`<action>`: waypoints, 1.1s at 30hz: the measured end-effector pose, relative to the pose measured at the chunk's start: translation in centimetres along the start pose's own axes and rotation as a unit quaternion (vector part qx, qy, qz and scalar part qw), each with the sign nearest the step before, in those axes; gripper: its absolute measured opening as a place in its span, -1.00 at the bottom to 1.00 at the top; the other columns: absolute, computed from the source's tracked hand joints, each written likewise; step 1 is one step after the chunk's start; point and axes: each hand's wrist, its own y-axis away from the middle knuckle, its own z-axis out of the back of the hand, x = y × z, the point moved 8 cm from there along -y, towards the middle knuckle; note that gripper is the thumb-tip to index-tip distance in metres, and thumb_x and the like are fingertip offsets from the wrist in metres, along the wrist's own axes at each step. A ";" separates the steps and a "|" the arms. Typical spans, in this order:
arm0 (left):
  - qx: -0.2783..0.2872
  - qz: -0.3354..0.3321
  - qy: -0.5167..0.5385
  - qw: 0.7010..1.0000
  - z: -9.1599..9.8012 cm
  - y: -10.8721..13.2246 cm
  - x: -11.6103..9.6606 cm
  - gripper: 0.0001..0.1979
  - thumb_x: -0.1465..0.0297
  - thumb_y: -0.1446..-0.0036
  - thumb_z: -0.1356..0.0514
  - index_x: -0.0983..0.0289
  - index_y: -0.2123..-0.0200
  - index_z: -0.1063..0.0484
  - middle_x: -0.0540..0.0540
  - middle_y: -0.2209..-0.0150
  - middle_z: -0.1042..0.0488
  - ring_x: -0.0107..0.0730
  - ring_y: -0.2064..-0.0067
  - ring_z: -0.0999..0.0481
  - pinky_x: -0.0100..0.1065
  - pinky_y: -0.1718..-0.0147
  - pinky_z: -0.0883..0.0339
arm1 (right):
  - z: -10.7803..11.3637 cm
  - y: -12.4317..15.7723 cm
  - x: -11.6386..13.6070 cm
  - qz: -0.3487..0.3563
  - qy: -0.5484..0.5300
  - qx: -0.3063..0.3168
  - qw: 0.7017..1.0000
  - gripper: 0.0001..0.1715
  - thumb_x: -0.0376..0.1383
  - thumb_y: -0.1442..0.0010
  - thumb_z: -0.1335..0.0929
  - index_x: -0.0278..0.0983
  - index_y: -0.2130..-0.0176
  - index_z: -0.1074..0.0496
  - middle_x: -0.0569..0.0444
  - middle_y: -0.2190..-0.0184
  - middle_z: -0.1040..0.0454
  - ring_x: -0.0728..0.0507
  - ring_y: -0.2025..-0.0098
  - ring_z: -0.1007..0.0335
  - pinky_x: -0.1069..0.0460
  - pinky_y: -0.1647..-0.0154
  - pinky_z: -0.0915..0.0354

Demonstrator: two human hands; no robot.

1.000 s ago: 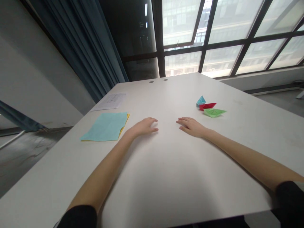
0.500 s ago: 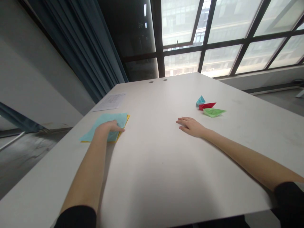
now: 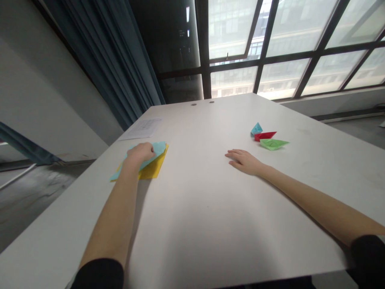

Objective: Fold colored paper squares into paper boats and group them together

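Note:
My left hand [image 3: 140, 153] is closed on the light blue sheet of paper [image 3: 158, 149] at the table's left side and lifts its near edge. A yellow sheet [image 3: 153, 168] lies uncovered beneath it. My right hand [image 3: 243, 159] rests flat on the white table [image 3: 210, 208] with its fingers stretched out and nothing in it. Three folded paper boats lie beyond my right hand: a light blue one [image 3: 256, 129], a red one [image 3: 264, 135] and a green one [image 3: 273, 143].
A printed white sheet [image 3: 142, 127] lies at the table's far left corner. Dark blue curtains [image 3: 114, 68] hang at the left, and large windows [image 3: 285, 44] stand behind the table. The floor drops away past the table's left edge.
My left hand went from the table's middle to the stack of paper, then took hold of the blue sheet and raised it off the yellow one. My right hand has stayed still.

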 end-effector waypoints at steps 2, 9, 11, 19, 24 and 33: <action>-0.039 0.017 -0.024 0.999 1.8 1.4 -1.5 -0.69 0.28 0.06 -0.10 0.25 0.23 -0.45 0.23 0.10 -0.46 0.02 0.11 -0.42 -0.16 0.26 -0.29 | 0.0 0.0 0.0 0.001 0.001 -0.001 1.000 -0.54 -0.14 -0.21 -0.17 -0.21 -0.05 -0.30 -0.08 -0.08 -0.32 -0.23 -0.12 -0.20 -0.20 -0.12 -0.13; -0.083 -0.175 -0.030 0.981 1.7 8.3 -14.1 -0.72 0.32 -0.15 0.06 0.22 0.19 -0.38 0.19 0.20 -0.47 -0.12 0.17 -0.45 -0.25 0.29 -0.27 | 0.1 -0.1 -0.1 -0.005 -0.038 -0.004 0.999 -0.55 -0.13 -0.22 -0.16 -0.22 -0.04 -0.29 -0.07 -0.04 -0.36 -0.22 -0.09 -0.23 -0.19 -0.11 -0.13; -0.064 -0.251 -0.020 0.966 -0.3 11.0 -17.8 -0.73 0.41 -0.17 0.10 0.22 0.19 -0.36 0.17 0.22 -0.48 -0.18 0.20 -0.46 -0.28 0.32 -0.27 | 0.5 0.0 -0.3 -0.017 -0.067 -0.023 0.997 -0.54 -0.12 -0.24 -0.14 -0.21 -0.07 -0.23 -0.07 -0.03 -0.36 -0.21 -0.07 -0.24 -0.17 -0.09 -0.15; -0.015 -0.395 0.032 0.918 -4.4 17.4 -23.2 -0.57 0.09 -0.19 0.12 0.26 0.20 -0.37 0.23 0.13 -0.43 -0.11 0.08 -0.41 -0.18 0.20 -0.29 | 4.2 1.2 -1.0 -0.059 -0.102 -0.245 0.962 -0.62 -0.12 -0.23 -0.14 -0.27 0.07 -0.28 -0.11 0.15 -0.37 -0.19 0.07 -0.27 -0.12 0.02 -0.20; -0.001 -0.453 0.098 0.886 -4.0 18.2 -23.8 -0.44 0.05 -0.22 0.29 0.21 0.07 -0.33 0.17 -0.03 -0.35 -0.10 -0.05 -0.30 -0.07 0.02 -0.16 | 2.9 0.3 1.6 0.012 -0.048 -0.101 0.994 -0.65 -0.09 -0.21 -0.18 -0.21 0.26 -0.43 -0.02 0.30 -0.48 -0.18 0.16 -0.31 -0.13 0.05 -0.16; -0.044 -0.365 0.118 0.922 -4.3 11.3 -20.6 -0.61 0.19 -0.18 0.05 0.21 0.00 -0.31 0.14 -0.10 -0.30 -0.20 -0.11 -0.25 -0.19 -0.06 -0.11 | 1.5 0.0 0.0 0.004 0.017 -0.009 1.000 -0.49 0.05 -0.09 -0.26 -0.18 0.08 -0.41 -0.03 0.10 -0.46 -0.26 0.02 -0.29 -0.18 -0.01 -0.12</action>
